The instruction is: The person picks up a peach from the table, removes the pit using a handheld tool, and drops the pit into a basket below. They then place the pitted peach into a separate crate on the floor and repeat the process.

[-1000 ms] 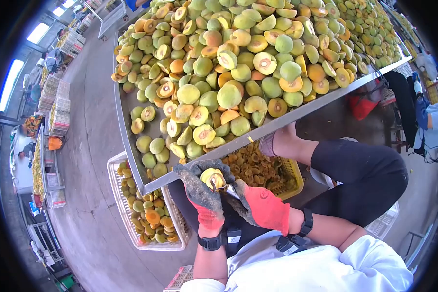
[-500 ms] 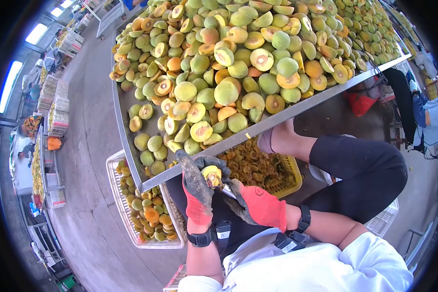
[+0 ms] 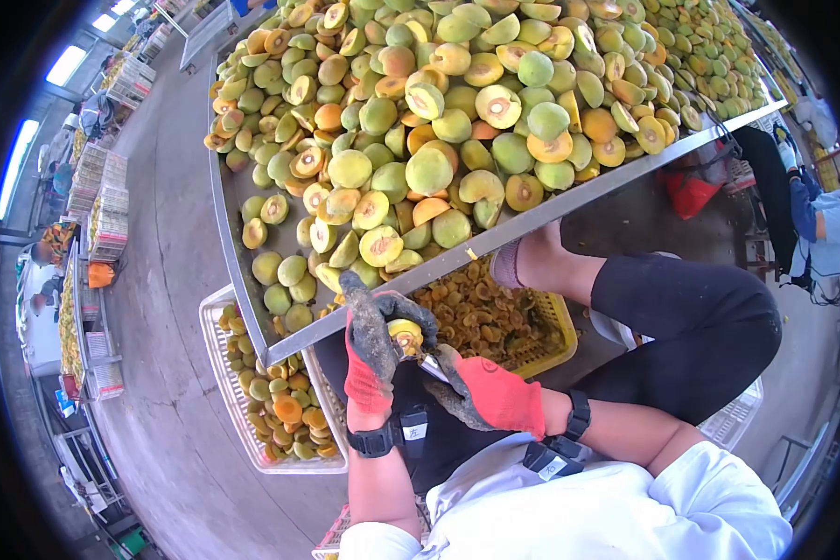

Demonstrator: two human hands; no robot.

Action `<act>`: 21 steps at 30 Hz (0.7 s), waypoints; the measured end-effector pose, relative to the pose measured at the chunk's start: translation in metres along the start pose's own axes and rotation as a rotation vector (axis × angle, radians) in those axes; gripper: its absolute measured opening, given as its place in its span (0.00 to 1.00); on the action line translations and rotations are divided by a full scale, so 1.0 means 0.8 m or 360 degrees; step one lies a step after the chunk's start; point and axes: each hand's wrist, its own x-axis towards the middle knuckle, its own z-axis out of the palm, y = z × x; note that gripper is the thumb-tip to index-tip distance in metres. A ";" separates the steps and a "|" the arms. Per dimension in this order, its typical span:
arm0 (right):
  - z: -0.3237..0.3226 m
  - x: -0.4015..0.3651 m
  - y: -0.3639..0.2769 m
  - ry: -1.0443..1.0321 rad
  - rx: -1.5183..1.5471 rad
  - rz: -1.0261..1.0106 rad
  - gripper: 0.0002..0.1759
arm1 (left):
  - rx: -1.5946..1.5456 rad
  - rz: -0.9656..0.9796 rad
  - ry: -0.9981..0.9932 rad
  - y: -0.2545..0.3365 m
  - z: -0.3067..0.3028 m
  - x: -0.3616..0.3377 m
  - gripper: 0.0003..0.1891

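My left hand [image 3: 371, 350], in a red and grey glove, is closed around a halved yellow fruit [image 3: 405, 333] with its cut face turned up. My right hand [image 3: 481, 390], gloved the same way, grips a small metal tool [image 3: 434, 367] whose tip sits at the fruit's pit. Both hands are just below the front edge of a metal table [image 3: 495, 239] heaped with green and yellow fruit halves [image 3: 439, 112].
A white crate [image 3: 217, 369] of fruit halves stands on the floor at the left. A yellow basket [image 3: 558, 327] of pits and scraps sits under the table by my knee. Stacked crates and other people are at the far left and right edges.
Both hands have shifted slightly left and up with the fruit. The left wrist has turned, so the glove's back faces me more.
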 end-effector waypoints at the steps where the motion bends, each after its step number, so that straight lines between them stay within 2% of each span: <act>1: 0.001 0.000 0.002 0.0001 0.0003 0.0004 0.23 | 0.0001 -0.0005 0.0000 0.000 0.003 -0.001 0.44; 3: 0.004 0.000 0.005 0.0055 0.0032 -0.0131 0.25 | 0.0052 0.0352 -0.0030 0.000 0.011 -0.004 0.43; 7: 0.004 -0.003 0.008 0.0026 0.0003 -0.0069 0.25 | 0.0134 0.0094 -0.0101 -0.001 0.002 -0.004 0.43; 10: 0.001 0.000 0.008 -0.0029 0.0117 -0.0040 0.25 | 0.0176 0.0150 -0.0050 -0.002 0.007 -0.006 0.42; 12: -0.001 0.003 -0.004 0.0029 0.0170 -0.0086 0.25 | -0.0032 0.0461 0.0211 -0.016 0.014 -0.010 0.43; 13: 0.000 0.004 -0.004 0.0032 0.0171 -0.0086 0.25 | 0.0012 0.0514 0.0155 -0.010 0.014 -0.014 0.44; 17: -0.001 0.001 0.003 -0.0016 0.0127 -0.0172 0.25 | 0.0053 0.0439 0.0173 -0.008 0.010 -0.016 0.46; 19: -0.001 -0.001 0.006 -0.0047 0.0093 -0.0184 0.25 | 0.0257 0.0091 0.0052 0.005 0.006 -0.016 0.47; 21: 0.001 -0.001 0.006 -0.0058 0.0018 -0.0079 0.22 | 0.0136 0.0191 0.0156 -0.008 0.007 -0.016 0.46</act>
